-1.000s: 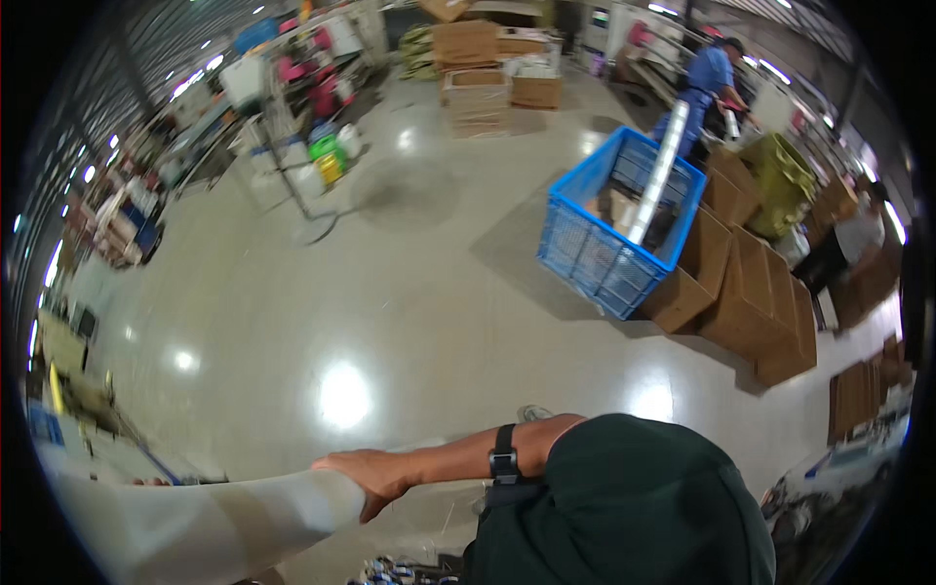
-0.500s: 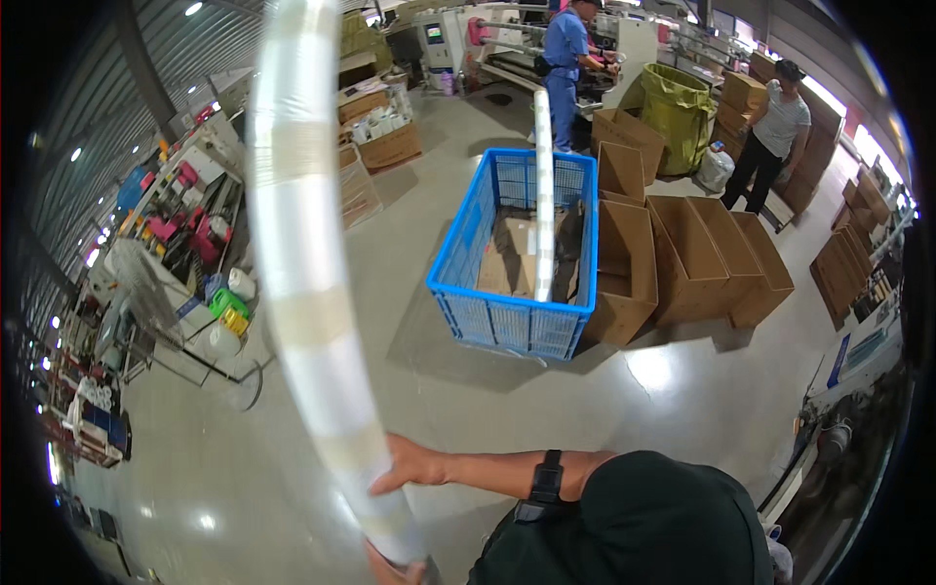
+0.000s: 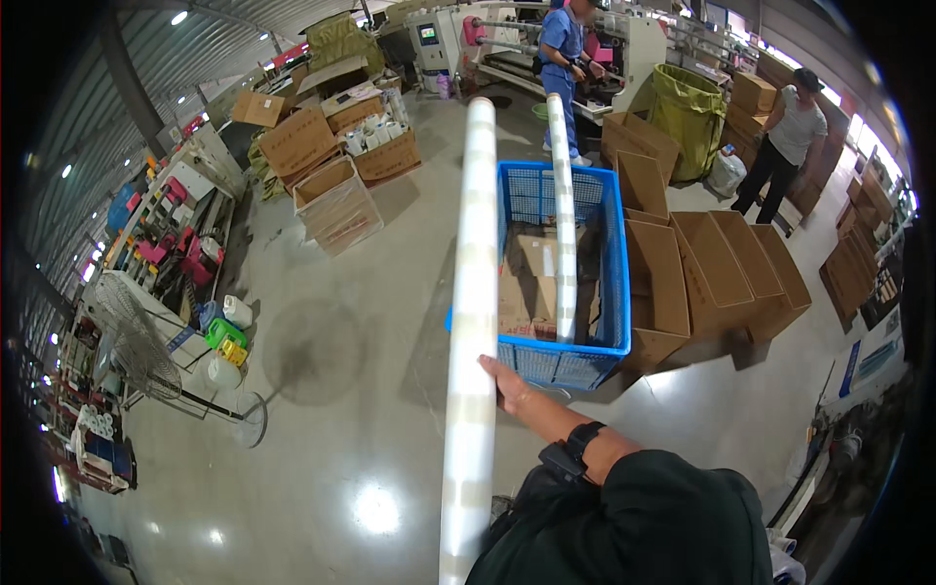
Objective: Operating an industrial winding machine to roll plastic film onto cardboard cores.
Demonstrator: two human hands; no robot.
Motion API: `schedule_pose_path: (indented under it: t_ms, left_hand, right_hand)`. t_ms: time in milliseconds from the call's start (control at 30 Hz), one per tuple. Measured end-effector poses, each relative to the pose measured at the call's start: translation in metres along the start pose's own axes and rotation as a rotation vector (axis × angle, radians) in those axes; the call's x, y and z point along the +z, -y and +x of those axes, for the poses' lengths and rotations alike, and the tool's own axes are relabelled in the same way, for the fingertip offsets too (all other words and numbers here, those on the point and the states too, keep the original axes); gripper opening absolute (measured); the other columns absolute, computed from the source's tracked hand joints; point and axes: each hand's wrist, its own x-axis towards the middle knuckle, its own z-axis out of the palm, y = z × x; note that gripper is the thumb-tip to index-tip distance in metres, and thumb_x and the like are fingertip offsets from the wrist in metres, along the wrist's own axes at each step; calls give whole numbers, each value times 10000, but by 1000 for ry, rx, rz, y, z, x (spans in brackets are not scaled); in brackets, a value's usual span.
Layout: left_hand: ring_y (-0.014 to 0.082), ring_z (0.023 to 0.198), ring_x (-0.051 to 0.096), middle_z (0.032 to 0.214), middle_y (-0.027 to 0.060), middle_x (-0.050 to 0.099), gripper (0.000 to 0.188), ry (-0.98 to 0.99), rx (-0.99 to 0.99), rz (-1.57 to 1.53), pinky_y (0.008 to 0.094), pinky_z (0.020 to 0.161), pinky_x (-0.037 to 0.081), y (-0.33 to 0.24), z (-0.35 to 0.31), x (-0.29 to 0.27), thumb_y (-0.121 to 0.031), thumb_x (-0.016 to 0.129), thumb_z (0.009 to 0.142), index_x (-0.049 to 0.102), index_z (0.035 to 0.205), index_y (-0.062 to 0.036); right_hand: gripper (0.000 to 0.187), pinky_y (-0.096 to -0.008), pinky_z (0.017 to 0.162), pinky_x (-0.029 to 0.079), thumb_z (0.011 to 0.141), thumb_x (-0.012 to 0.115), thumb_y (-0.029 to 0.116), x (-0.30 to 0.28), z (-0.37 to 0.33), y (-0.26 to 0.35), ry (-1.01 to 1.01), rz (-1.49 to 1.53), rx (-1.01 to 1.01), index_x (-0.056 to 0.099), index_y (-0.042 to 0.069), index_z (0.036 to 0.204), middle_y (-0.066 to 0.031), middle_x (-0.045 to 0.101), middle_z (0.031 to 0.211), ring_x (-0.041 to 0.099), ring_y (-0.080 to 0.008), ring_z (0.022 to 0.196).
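My right hand [image 3: 504, 382] is closed on a long white roll [image 3: 473, 322] with pale tan bands along it. The hand holds it from its right side; most of the fingers are hidden behind it. The roll stands steeply, its far end raised by the left side of a blue plastic crate [image 3: 624, 283] and its near end running out at the lower edge. Inside the crate, a thinner banded roll [image 3: 565, 234] leans upright over flattened brown cardboard [image 3: 526, 283]. My left hand is out of view.
Open cardboard boxes [image 3: 717, 258] line the crate's right side. A floor fan [image 3: 136, 331] stands at left, near plastic jugs [image 3: 226, 336]. Beyond the crate, a person in blue [image 3: 561, 58] works at a machine; another person [image 3: 792, 127] stands at far right. More cartons [image 3: 336, 200] sit far left.
The long roll has swung right and its far end has come down from above the view to beside the crate. My right hand moved right and up with it; my left hand left the view.
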Motion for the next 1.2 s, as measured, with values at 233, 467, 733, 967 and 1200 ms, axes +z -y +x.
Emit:
schedule_pose_path:
  t_ms: [233,467,733,967,1200]
  left_hand:
    - [272,1091,509,1298,133,502,773,52,-33,11,353,941,407,-42,89,11,-312,745,752,377,1330,45]
    - [256,1079,545,1270,135,548,758,208,39,-86,351,916,453,-131,197,52,-335,756,746,421,1314,37]
    - [297,1131,545,1232,163,537,717,211,133,-188,377,853,480,-276,434,193,-156,769,709,419,1324,-40]
    - [259,1207,474,1325,143,480,658,163,235,-230,323,909,433,-252,462,252,-82,693,791,385,1371,-40]
    - [310,1016,616,1201,232,570,609,-319,-446,-492,381,864,493,16,237,154,-250,720,770,484,1290,-39]
  right_hand:
    - [509,-420,892,499,880,597,434,-67,140,94,-294,69,-78,495,81,1232,-109,604,1126,592,-249,1012]
    - [575,-438,743,538,841,645,413,-213,284,223,-332,-45,-318,437,75,1258,-110,619,978,622,-236,830]
    - [948,-547,1029,271,811,670,412,-230,263,276,-520,-276,-111,85,117,1495,-96,236,1491,263,-300,1336]
    - [407,-347,730,493,826,649,236,-276,190,195,-534,-470,172,533,75,1182,-34,606,966,600,-164,853]
    - [238,-302,636,541,849,609,142,-242,90,32,-280,-704,589,577,75,1075,-68,628,897,638,-187,786]
